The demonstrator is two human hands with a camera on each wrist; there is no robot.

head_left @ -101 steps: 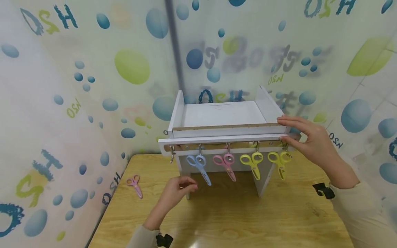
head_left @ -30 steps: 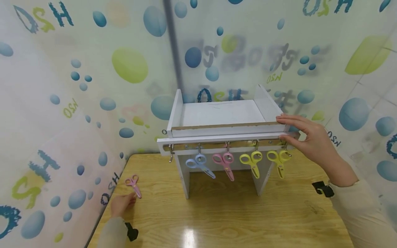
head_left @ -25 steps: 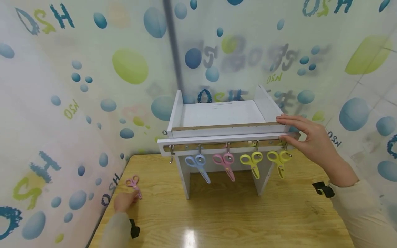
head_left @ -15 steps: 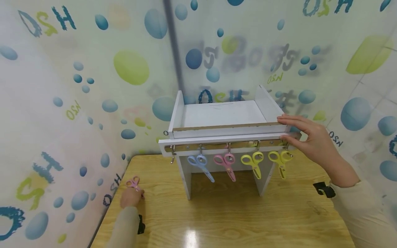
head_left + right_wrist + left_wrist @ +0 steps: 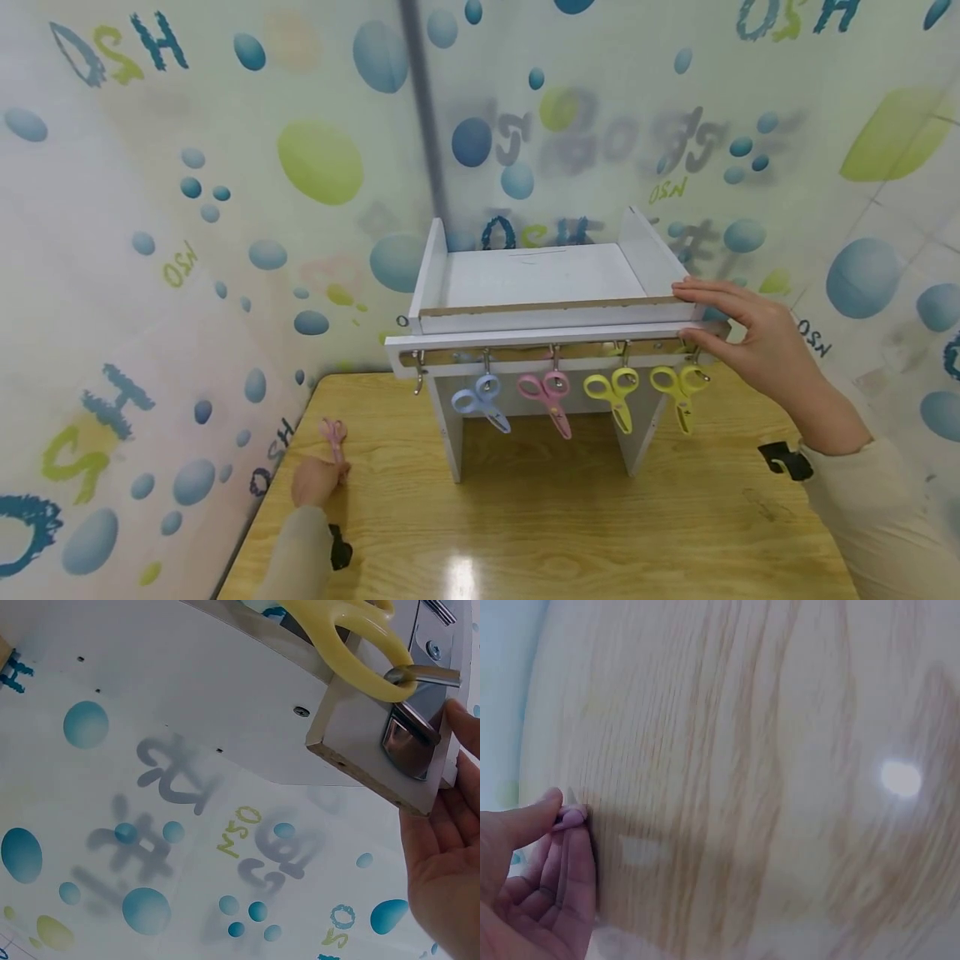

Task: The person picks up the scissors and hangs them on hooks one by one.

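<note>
At the table's left side, my left hand [image 5: 315,481] pinches a pair of pink scissors [image 5: 335,437] by the blade end, handles pointing away from me. In the left wrist view, thumb and fingertips close on the scissors' pink tip [image 5: 573,818]. My right hand [image 5: 761,333] grips the right front corner of a white shelf [image 5: 555,317], thumb below and fingers on top. From hooks along its front hang blue scissors [image 5: 483,402], pink scissors [image 5: 556,405] and two yellow pairs. One yellow pair [image 5: 352,667] shows its handle loop over a metal hook in the right wrist view.
The leftmost hook [image 5: 418,372] on the rail carries nothing. The shelf stands on side panels [image 5: 447,433] on a wooden table [image 5: 525,533]. Patterned curtains [image 5: 315,158] close off the back and sides.
My left hand has moved from beside the blue scissors leftward to the table scissors and taken hold of them; they have turned. The blue scissors swing on their hook. My right hand keeps its place.
</note>
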